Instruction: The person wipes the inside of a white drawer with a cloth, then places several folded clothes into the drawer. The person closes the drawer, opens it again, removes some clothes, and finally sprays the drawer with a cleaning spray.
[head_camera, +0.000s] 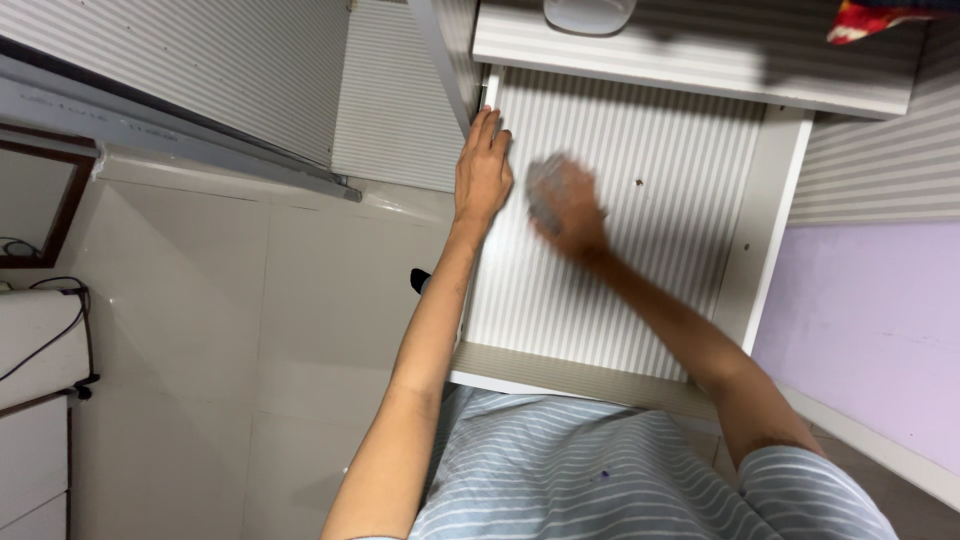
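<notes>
The left hand (483, 170) lay flat, fingers together, on the drawer's (772, 200) left edge. The right hand (570, 212), blurred, bunched a grey cloth (547, 178) near the drawer's middle; it looked soft, light, easily gripped anywhere.

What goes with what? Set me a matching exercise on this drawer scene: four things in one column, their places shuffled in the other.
Things:
1. left hand
2. right hand
3. red thing
4. black cable

Places:
A. top right corner of the view
B. fingers resting on the left edge of the drawer
C. blurred, over the drawer's striped floor
D. far left, draped over a white unit

Pairs: 1-B, 2-C, 3-A, 4-D
</notes>
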